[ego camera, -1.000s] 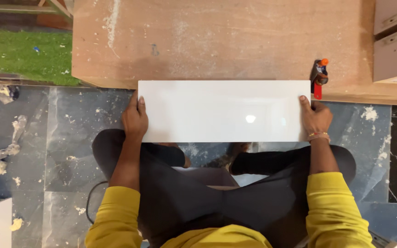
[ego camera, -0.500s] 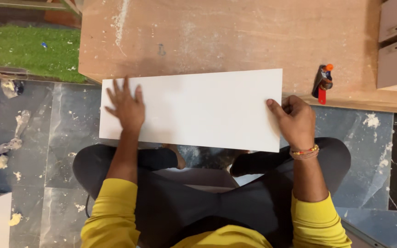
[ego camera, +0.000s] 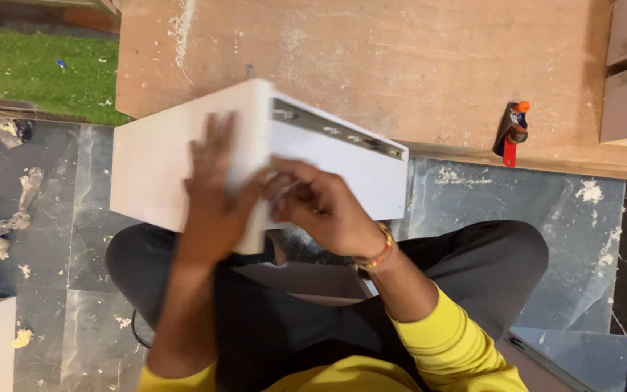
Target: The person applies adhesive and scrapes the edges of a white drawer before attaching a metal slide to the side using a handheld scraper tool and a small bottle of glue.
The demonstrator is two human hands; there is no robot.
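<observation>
- A white drawer box (ego camera: 183,167) is held tilted above the lap, at the near edge of the plywood board (ego camera: 400,65).
- Its broad white face is pressed by the left hand (ego camera: 215,192), fingers spread flat.
- Its near corner, below the metal runner (ego camera: 335,131), is gripped by the curled right hand (ego camera: 321,207).
- A small red-and-black tool (ego camera: 511,131) is seen on the board, well apart.

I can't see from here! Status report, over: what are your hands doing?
Left hand flat on white drawer box. Right hand grips its corner edge. Box tilted off plywood bench. Red clamp apart, not in the way.
</observation>
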